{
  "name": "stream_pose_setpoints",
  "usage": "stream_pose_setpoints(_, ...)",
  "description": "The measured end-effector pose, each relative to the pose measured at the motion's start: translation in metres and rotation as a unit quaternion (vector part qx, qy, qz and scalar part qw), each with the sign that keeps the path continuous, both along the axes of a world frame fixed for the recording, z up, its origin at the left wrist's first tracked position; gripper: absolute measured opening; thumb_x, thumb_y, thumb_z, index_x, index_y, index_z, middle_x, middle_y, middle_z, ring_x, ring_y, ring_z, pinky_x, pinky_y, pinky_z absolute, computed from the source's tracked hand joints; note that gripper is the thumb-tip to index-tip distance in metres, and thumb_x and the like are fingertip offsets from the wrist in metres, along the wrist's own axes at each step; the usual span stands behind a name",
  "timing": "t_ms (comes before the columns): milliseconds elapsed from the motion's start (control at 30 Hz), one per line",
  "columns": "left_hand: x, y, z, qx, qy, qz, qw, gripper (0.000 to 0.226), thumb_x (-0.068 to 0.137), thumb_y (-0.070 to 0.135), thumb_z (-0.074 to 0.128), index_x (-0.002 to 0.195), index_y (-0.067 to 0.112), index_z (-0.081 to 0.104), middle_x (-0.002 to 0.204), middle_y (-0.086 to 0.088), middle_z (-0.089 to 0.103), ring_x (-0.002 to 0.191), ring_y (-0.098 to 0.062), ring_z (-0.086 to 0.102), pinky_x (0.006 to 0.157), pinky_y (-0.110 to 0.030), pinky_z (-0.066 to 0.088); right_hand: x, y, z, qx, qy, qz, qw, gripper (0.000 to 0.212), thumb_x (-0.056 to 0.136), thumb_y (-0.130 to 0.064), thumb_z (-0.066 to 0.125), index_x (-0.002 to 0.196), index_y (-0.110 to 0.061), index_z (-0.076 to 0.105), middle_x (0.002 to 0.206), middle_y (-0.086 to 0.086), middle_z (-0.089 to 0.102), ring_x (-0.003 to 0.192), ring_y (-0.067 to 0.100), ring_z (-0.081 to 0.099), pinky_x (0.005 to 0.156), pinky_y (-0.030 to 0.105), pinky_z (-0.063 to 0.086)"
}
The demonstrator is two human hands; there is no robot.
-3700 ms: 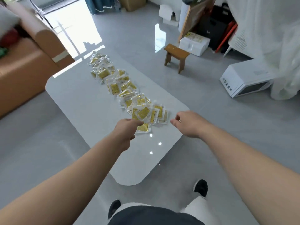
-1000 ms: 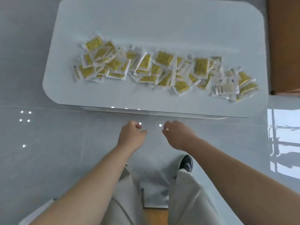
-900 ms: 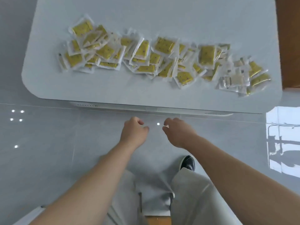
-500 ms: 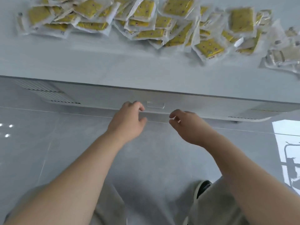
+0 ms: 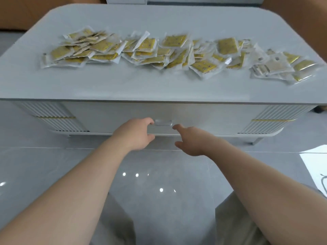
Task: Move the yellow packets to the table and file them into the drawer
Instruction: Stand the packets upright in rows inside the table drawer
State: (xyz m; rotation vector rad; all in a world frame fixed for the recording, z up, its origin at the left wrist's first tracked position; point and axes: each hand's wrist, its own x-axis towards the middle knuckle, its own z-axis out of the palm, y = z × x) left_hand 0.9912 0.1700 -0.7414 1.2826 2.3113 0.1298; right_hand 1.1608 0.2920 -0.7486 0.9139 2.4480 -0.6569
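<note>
Several yellow packets (image 5: 146, 48) in clear wrappers lie in a long loose row across the grey table (image 5: 159, 89). Under the tabletop's near edge is the white drawer (image 5: 203, 119), closed, with a small silver handle (image 5: 163, 122) at its centre. My left hand (image 5: 136, 134) is just left of the handle, fingers loosely curled, fingertips at the handle's left end, holding nothing. My right hand (image 5: 192, 140) is just below and right of the handle, fingers stretched toward it, not touching.
Ribbed white panels (image 5: 53, 115) with gold trim flank the drawer at both ends. A brown sofa (image 5: 14, 13) stands behind the table's far left corner. A glossy grey tiled floor (image 5: 150, 174) lies under my arms, with my beige trouser legs at the bottom.
The view dropped from above the table to level with its front. Both hands rose from the floor area to the drawer handle; the right hand's fingers have stretched out.
</note>
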Motion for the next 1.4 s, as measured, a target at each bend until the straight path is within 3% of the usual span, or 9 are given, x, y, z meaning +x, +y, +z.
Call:
stream_pose_setpoints(400,0.006,0.023,-0.038,-0.046,0.035,-0.047,0.997,0.075,0.096,0.041,0.06,0.158,0.039,0.018,0.14,-0.013,0.052,0.122,-0.031,0.055,0.091,-0.035,0.049,-0.026,0.009,-0.027,-0.048,0.015,-0.004,0.999,0.076,0.101,-0.028,0.052,0.16,-0.031,0.002,0.085,0.005,0.055,0.083,0.027,0.059,0.076,0.037,0.048)
stream_pose_setpoints(600,0.007,0.018,-0.037,-0.024,-0.023,-0.009,0.999,0.065,0.095,0.03,0.061,0.152,0.039,0.031,0.109,-0.007,0.063,0.096,-0.027,0.062,0.071,-0.029,0.046,-0.026,0.005,-0.027,-0.06,0.02,-0.005,0.998,0.076,0.101,-0.02,0.051,0.16,-0.024,0.004,0.082,0.006,0.058,0.084,0.026,0.059,0.072,0.035,0.045)
stream_pose_setpoints(700,0.016,0.012,-0.025,-0.054,-0.025,-0.021,0.998,0.055,0.095,0.029,0.061,0.145,0.036,0.04,0.094,0.002,0.056,0.087,-0.023,0.06,0.065,-0.029,0.047,-0.02,-0.004,-0.024,-0.063,0.005,0.007,0.998,0.07,0.1,-0.02,0.051,0.158,-0.024,0.012,0.091,0.008,0.059,0.089,0.028,0.06,0.073,0.036,0.048)
stream_pose_setpoints(833,0.033,0.004,-0.002,-0.085,0.066,-0.083,0.991,0.045,0.096,0.036,0.061,0.138,0.027,0.05,0.121,-0.004,0.06,0.106,-0.027,0.06,0.078,-0.031,0.049,-0.009,-0.016,0.003,-0.015,-0.033,0.068,0.997,0.059,0.103,-0.027,0.051,0.157,-0.021,0.028,0.139,0.01,0.056,0.121,0.03,0.055,0.094,0.035,0.046)
stream_pose_setpoints(967,0.031,-0.008,0.036,0.106,0.067,-0.013,0.992,0.016,0.091,0.045,0.063,0.097,0.031,0.067,0.097,0.008,0.068,0.092,-0.02,0.064,0.081,-0.035,0.055,0.0,-0.01,0.046,0.066,0.073,0.019,0.995,0.026,0.101,-0.031,0.051,0.111,-0.018,0.071,0.103,0.002,0.071,0.1,0.025,0.067,0.089,0.039,0.056)
stream_pose_setpoints(1067,0.019,-0.013,0.047,0.19,0.1,0.016,0.977,0.022,0.094,0.045,0.06,0.106,0.029,0.069,0.104,0.007,0.066,0.099,-0.018,0.061,0.082,-0.034,0.051,0.008,0.002,0.062,0.129,0.18,-0.081,0.972,0.025,0.101,-0.034,0.049,0.095,-0.018,0.069,0.088,0.001,0.068,0.082,0.022,0.064,0.071,0.036,0.057)
stream_pose_setpoints(1167,0.007,-0.014,0.041,0.126,0.102,0.009,0.987,0.04,0.098,0.049,0.055,0.129,0.024,0.063,0.127,0.0,0.059,0.119,-0.023,0.054,0.094,-0.037,0.048,0.014,0.011,0.061,0.176,0.122,-0.113,0.97,0.036,0.104,-0.038,0.043,0.092,-0.013,0.065,0.09,0.006,0.065,0.08,0.024,0.06,0.068,0.033,0.048)
stream_pose_setpoints(1267,0.007,-0.015,0.038,0.066,0.115,0.002,0.991,0.041,0.101,0.052,0.046,0.117,0.021,0.068,0.111,-0.003,0.066,0.102,-0.026,0.06,0.088,-0.041,0.052,0.017,0.011,0.055,0.186,0.048,-0.111,0.975,0.045,0.106,-0.045,0.037,0.088,-0.012,0.063,0.084,0.005,0.062,0.075,0.021,0.053,0.081,0.038,0.039)
stream_pose_setpoints(1400,0.009,-0.02,0.044,0.038,0.088,0.003,0.995,0.041,0.099,0.057,0.046,0.104,0.022,0.07,0.094,0.001,0.066,0.09,-0.022,0.061,0.079,-0.035,0.052,0.021,0.005,0.056,0.196,0.061,-0.099,0.974,0.047,0.106,-0.043,0.039,0.074,-0.012,0.054,0.077,0.005,0.058,0.067,0.019,0.05,0.072,0.035,0.043)
